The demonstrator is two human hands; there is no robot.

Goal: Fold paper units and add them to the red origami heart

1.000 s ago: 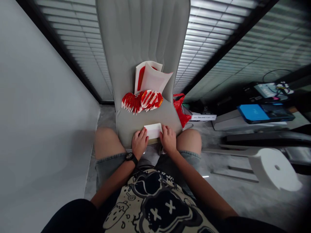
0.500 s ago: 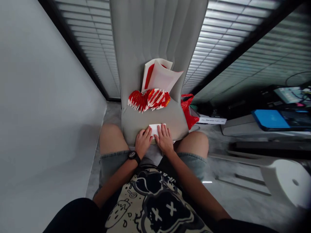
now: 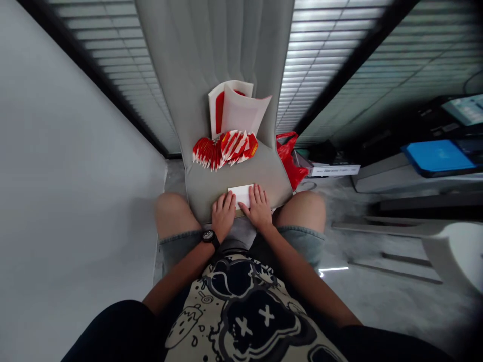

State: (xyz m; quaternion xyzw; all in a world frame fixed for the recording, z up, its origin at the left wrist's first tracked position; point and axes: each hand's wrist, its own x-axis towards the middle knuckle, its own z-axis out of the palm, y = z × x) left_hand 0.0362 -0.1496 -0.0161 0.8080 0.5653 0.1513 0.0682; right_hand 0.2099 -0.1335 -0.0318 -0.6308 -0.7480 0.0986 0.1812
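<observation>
Resting on opposite ends of a small white paper piece (image 3: 241, 195), the person's left hand (image 3: 223, 213) and right hand (image 3: 259, 208) lie apart, fingers extended. The paper sits at the front edge of a grey chair seat (image 3: 206, 186); a black wristwatch (image 3: 208, 236) circles the left wrist. Farther back, fanned red-and-white folded papers (image 3: 225, 151) lie before curled white-and-red sheets (image 3: 243, 113) near the backrest (image 3: 177, 55). Beside the chair is a red plastic bag (image 3: 290, 163).

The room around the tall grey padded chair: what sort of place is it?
Probably an office or workroom, though a home is possible: pale slatted blinds hang behind the tall grey padded chair, and a flat blue rectangular object lies on a grey surface.
</observation>
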